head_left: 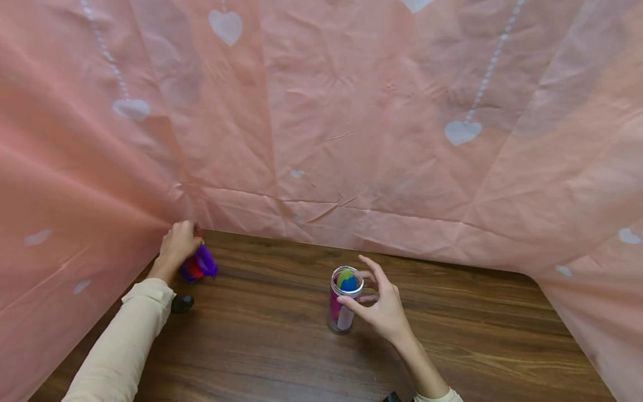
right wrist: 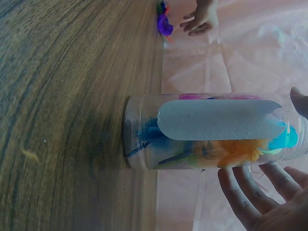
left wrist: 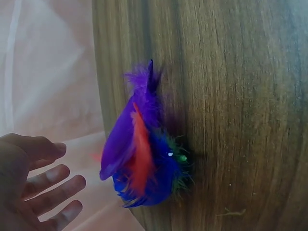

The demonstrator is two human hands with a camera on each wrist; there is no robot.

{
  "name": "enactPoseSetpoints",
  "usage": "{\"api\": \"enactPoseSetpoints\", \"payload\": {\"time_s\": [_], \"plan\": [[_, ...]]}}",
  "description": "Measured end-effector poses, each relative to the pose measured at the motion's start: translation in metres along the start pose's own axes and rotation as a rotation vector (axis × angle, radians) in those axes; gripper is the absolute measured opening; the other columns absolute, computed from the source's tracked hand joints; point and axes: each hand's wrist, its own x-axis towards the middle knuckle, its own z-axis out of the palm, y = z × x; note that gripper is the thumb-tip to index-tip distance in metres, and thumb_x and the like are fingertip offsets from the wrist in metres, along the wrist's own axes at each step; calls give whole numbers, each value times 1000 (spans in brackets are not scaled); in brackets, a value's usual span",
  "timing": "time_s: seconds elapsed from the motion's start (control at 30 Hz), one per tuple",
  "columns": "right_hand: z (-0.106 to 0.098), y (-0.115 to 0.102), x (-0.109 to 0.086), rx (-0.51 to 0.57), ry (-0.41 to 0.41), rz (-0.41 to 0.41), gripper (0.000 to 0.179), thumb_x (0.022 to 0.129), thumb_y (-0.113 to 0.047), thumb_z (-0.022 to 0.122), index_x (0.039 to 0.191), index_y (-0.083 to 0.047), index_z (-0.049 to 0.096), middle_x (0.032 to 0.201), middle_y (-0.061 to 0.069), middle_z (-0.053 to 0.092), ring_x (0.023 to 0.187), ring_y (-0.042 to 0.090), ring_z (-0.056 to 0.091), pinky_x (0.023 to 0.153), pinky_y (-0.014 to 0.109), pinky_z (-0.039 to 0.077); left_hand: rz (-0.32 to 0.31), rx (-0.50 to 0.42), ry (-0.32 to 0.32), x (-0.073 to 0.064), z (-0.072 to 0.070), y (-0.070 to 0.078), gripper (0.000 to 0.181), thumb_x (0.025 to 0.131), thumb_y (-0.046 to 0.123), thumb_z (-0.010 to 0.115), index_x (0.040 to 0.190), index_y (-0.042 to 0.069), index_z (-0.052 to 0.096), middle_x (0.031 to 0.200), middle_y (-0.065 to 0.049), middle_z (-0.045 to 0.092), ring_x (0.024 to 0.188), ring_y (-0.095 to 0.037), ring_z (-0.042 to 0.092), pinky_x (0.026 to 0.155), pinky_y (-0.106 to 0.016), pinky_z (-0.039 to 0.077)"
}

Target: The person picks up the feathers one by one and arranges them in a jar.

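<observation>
A clear jar (head_left: 334, 312) without a lid stands upright on the wooden table, with coloured feathers (right wrist: 240, 151) inside and a pale label (right wrist: 219, 119) on its side. My right hand (head_left: 383, 307) is at the jar's upper part, fingers spread and relaxed. Its fingertips reach the jar's side, and the thumb is near the neck. At the far left, my left hand (head_left: 179, 245) hovers beside a small heap of purple, red and blue feathers (left wrist: 139, 149). In the left wrist view, its loosely bent fingers hold nothing and are apart from the heap.
A pink cloth (head_left: 326, 111) with white hearts hangs behind and at both sides of the table (head_left: 261, 335). Near the left wrist shows a small black object (head_left: 182, 304). A tiny light scrap (left wrist: 233, 211) lies on the wood to the right of the feather heap.
</observation>
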Motion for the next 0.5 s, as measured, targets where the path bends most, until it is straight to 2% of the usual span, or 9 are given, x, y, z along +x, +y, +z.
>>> {"api": "enactPoseSetpoints", "payload": {"time_s": [0.13,0.33,0.5], "plan": [[0,0,0,-3,1,3,84,77,-6,91,149,-9,48,112,15,74,101,35,72,72,42,64,-10,-1,-13,6,4,-2,10,86,7,67,93,0,64,94,-24,65,87,-45,64,73,-60,51],[0,0,1,-17,-3,-12,83,78,-6,91,149,-8,48,111,14,74,100,35,73,71,33,63,-11,14,-51,14,7,-5,21,87,8,68,103,-4,63,93,-23,64,89,-45,64,75,-60,51],[0,-1,0,-27,-3,-19,85,77,-7,92,149,-8,47,111,14,74,101,33,73,71,32,63,20,31,-76,21,9,-7,23,87,8,67,104,-6,62,89,-21,64,87,-43,63,75,-59,50]]}}
